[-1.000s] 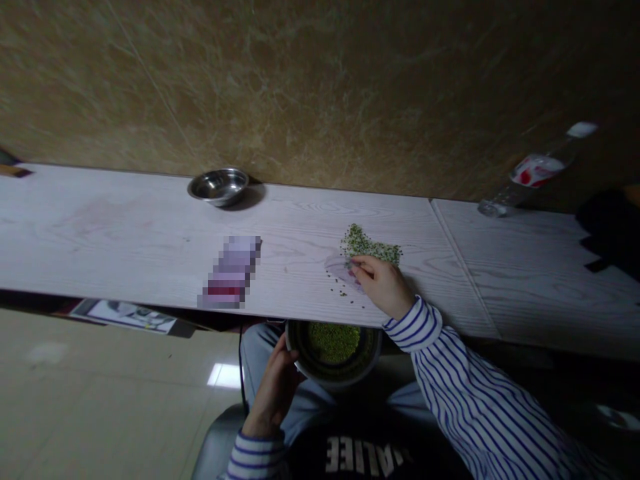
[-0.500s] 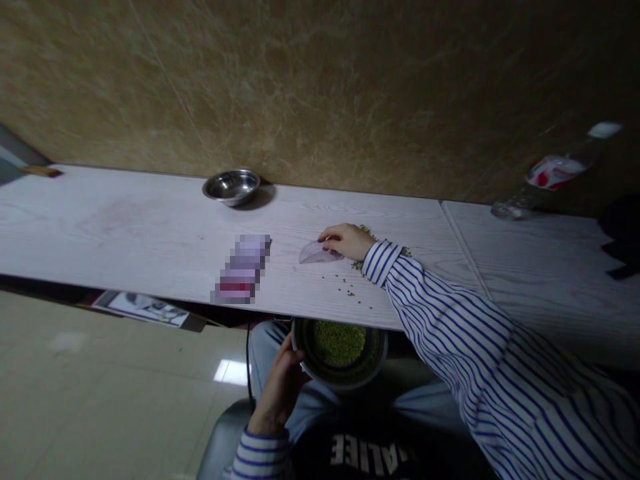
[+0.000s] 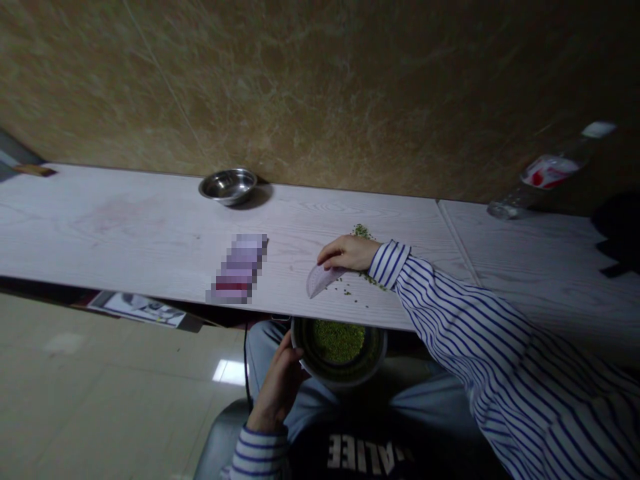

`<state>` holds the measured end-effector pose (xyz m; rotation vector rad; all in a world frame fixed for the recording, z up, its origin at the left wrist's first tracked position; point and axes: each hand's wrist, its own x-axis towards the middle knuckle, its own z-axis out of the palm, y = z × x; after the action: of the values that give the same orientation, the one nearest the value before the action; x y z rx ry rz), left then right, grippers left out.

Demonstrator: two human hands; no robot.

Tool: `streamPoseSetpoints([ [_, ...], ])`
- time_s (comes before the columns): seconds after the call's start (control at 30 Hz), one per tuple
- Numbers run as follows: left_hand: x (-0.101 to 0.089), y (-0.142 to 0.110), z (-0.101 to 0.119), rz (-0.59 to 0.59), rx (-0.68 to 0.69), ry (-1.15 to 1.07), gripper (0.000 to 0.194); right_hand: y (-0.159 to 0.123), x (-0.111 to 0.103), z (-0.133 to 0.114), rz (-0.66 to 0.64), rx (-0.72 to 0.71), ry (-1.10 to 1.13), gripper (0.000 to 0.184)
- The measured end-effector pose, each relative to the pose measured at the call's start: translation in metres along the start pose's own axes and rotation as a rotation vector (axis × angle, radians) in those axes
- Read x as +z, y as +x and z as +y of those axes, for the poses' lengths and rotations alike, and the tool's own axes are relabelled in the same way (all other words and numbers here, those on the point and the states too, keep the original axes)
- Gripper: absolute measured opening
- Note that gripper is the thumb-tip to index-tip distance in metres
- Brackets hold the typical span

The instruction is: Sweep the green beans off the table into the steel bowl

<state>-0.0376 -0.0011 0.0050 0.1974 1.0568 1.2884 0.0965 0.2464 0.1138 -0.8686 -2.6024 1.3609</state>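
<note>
My left hand grips the side of a round bowl just below the table's front edge, over my lap. Small green beans lie in the bottom of that bowl. On the table, my right hand is closed on a thin, pale, see-through scraper-like piece with a curved edge and small dots, tilted against the tabletop. Loose green beans lie in a small heap behind my right hand, and several more are scattered in front of it and under the wrist.
A steel bowl stands at the back by the wall. A blurred-out flat item lies left of my right hand. A plastic bottle stands at the right, near a dark object. A drawer-like shelf juts out below the table's left part.
My right hand has moved the pale piece slightly toward the table's front edge and tilted it more. More of the bean heap behind the hand now shows. My left hand keeps its hold.
</note>
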Motion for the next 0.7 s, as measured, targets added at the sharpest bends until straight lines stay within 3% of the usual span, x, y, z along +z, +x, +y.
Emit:
streamPoseSetpoints([
  [0.27, 0.009, 0.002, -0.003, -0.061, -0.002, -0.046, 0.051, -0.021, 0.004, 0.001, -0.055, -0.046, -0.008, 0.018],
  [0.7, 0.017, 0.006, -0.012, -0.052, -0.004, 0.019, 0.056, -0.057, 0.009, -0.004, -0.036, -0.035, -0.034, 0.019],
])
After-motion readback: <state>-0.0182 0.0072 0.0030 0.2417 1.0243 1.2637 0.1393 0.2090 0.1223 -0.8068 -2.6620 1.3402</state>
